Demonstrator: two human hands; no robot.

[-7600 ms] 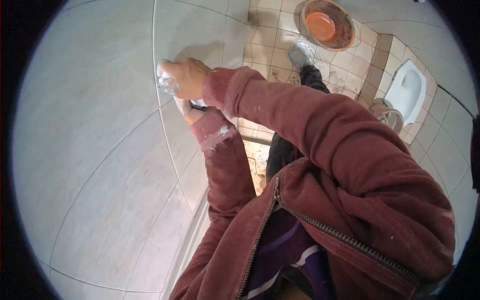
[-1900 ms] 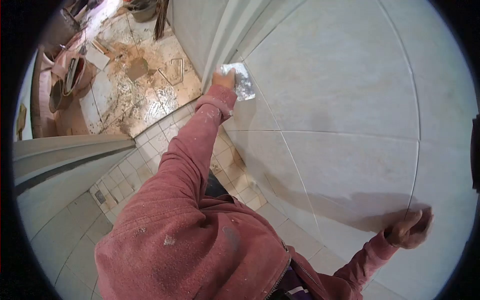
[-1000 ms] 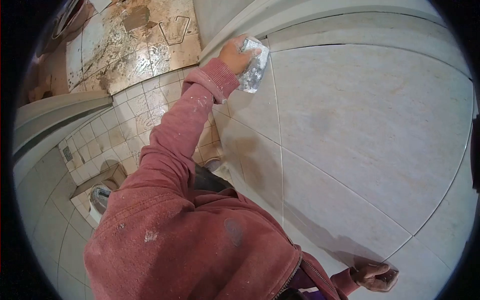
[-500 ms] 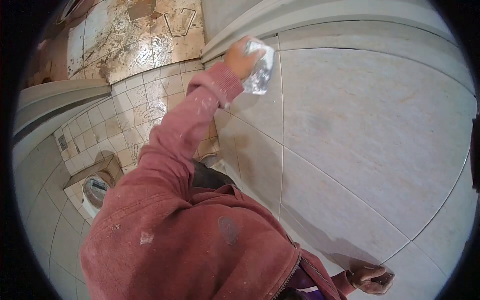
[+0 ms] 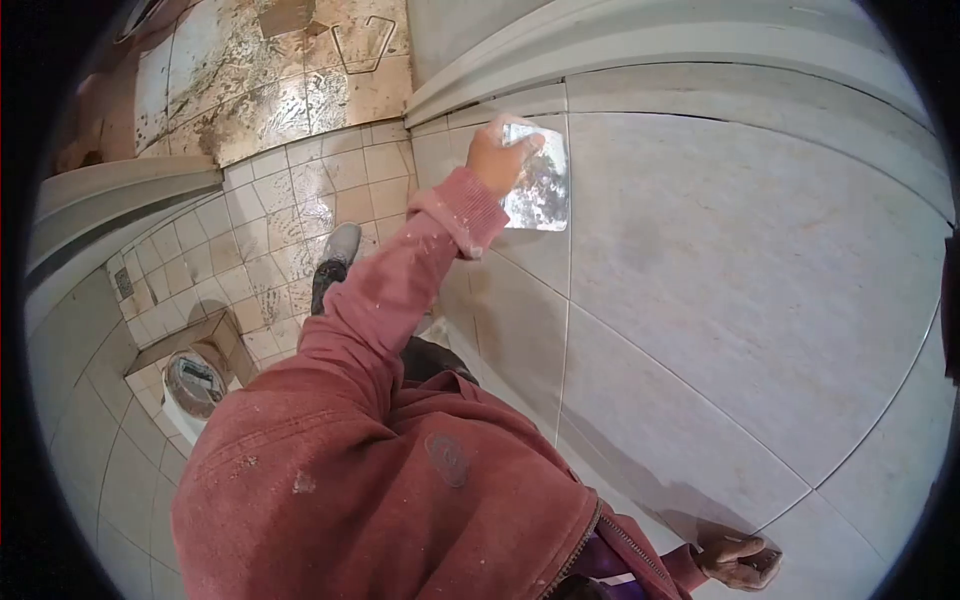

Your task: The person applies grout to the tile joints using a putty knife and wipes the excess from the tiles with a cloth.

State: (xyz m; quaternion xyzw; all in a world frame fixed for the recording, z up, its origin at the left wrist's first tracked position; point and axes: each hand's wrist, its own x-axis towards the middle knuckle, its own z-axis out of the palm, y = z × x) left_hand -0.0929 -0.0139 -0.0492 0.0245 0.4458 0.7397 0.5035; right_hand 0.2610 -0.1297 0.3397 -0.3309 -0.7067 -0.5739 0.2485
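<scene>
My left hand (image 5: 497, 158), in the sleeve of a dusty red jacket, reaches up and grips a thin, shiny, rectangular scraper blade (image 5: 541, 195). Its thumb lies over the face of the blade. The blade is at the pale wall tiles (image 5: 740, 260), its right edge beside an upright tile joint (image 5: 568, 270). Down at the lower right my right hand (image 5: 740, 562) is held close to the wall, palm turned up and fingers curled in. The hollow of that palm is dark, and what lies in it cannot be made out.
A wet, stained tiled floor (image 5: 385, 165) lies at the left, with my shoe (image 5: 343, 242) on it. A bent metal rod (image 5: 362, 66) lies beyond the threshold. Near a tiled step stands a round-topped container (image 5: 196, 384). A pale ledge (image 5: 680, 45) borders the wall tiles.
My left hand and the scraper blade have moved downward and a little right, bringing the blade to the upright joint. A shoe has come into view on the floor. My right hand stays nearly still.
</scene>
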